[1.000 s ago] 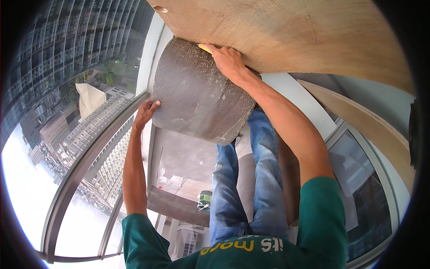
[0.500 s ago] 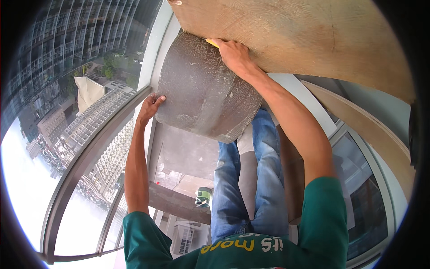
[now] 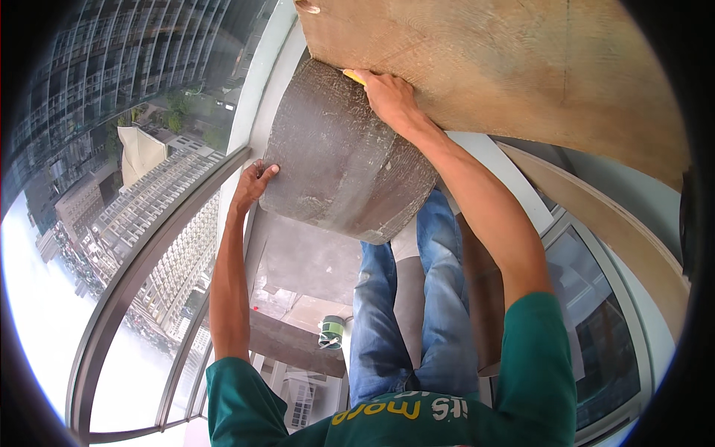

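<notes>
Curved sheet (image 3: 342,156) and wooden board (image 3: 484,67) are both sitting farther right in view than a second ago, hands shifting alongside. Right hand (image 3: 391,95) is gripping a yellow tool (image 3: 354,77) where sheet meets board; work seems to be staying along that edge. Left thumb is resting at sheet's left edge; cannot tell whether left hand (image 3: 254,184) is clamping.

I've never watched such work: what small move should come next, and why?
Perhaps slide the yellow tool along the wooden board, since the right hand holds it where board and brown sheet appear to meet, while the left hand touches the sheet's left edge.
</notes>
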`<action>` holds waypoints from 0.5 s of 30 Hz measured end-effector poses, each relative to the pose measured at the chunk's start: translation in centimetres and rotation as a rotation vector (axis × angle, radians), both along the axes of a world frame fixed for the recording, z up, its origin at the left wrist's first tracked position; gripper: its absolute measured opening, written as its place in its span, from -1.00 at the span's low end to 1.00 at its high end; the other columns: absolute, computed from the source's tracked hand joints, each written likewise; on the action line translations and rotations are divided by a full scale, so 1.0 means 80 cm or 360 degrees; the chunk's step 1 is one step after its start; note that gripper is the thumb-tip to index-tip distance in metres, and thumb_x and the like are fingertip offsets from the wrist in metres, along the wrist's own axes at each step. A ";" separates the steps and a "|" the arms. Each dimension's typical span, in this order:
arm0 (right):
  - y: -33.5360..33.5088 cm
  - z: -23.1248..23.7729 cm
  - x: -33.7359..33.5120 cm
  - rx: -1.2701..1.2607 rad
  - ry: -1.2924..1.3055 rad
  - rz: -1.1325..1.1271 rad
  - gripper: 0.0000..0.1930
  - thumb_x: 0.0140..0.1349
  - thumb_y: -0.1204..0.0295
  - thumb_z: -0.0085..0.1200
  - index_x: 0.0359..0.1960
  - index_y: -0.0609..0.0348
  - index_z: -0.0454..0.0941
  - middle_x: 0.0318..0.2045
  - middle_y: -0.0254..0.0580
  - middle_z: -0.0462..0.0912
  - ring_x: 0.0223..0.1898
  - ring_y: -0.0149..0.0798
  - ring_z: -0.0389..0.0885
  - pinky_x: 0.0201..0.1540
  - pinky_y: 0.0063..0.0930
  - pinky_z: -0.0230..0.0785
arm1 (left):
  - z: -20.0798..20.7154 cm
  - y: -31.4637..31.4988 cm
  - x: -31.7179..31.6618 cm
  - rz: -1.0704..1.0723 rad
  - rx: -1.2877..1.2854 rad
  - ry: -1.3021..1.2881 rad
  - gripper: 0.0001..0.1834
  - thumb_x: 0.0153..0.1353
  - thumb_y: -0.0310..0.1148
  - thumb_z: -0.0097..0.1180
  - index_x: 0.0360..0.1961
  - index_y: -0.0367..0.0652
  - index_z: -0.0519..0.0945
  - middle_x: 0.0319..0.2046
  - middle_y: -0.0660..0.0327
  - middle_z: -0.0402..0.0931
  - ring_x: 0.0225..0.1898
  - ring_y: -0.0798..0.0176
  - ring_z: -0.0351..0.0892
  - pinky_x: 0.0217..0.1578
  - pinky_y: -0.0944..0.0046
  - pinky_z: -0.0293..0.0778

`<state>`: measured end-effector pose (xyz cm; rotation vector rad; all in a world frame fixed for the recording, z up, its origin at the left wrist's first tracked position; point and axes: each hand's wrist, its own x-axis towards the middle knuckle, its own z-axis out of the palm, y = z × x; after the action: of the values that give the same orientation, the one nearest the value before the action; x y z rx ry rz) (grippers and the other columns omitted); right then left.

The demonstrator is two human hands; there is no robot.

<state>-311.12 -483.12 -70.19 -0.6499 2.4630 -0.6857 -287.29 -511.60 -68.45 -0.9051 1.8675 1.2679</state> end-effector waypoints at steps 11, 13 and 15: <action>-0.015 -0.016 0.002 -0.0012 0.0049 0.0014 -0.55 0.34 0.52 -0.08 0.25 -0.13 0.43 -0.41 0.07 0.69 -0.36 0.07 0.69 -0.26 -0.02 0.50 | 0.013 -0.003 -0.013 -0.0084 0.0124 -0.0145 -0.03 0.18 0.12 0.23 0.28 -0.58 0.25 0.12 -0.29 0.43 0.20 -0.07 0.42 0.24 0.15 0.26; 0.000 -0.004 0.003 -0.0029 -0.0096 -0.0016 -0.55 0.33 0.52 -0.07 0.24 -0.13 0.43 -0.39 0.07 0.69 -0.35 0.07 0.69 -0.25 -0.01 0.50 | 0.009 -0.004 -0.004 -0.0060 -0.0028 -0.0118 -0.04 0.18 0.13 0.22 0.26 -0.58 0.27 0.12 -0.27 0.44 0.20 -0.05 0.43 0.23 0.16 0.27; -0.017 0.007 -0.003 -0.0122 -0.0061 0.0032 -0.55 0.32 0.53 -0.06 0.24 -0.10 0.43 -0.40 0.08 0.69 -0.35 0.07 0.69 -0.25 0.00 0.50 | -0.005 -0.005 0.022 0.0003 -0.0311 0.0086 -0.34 0.23 0.02 0.23 0.03 -0.45 0.53 -0.13 -0.03 0.62 -0.08 0.18 0.57 0.01 0.24 0.43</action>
<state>-311.35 -484.45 -69.65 -0.6835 2.4018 -0.7805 -285.53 -512.03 -68.88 -0.9822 2.0606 1.1354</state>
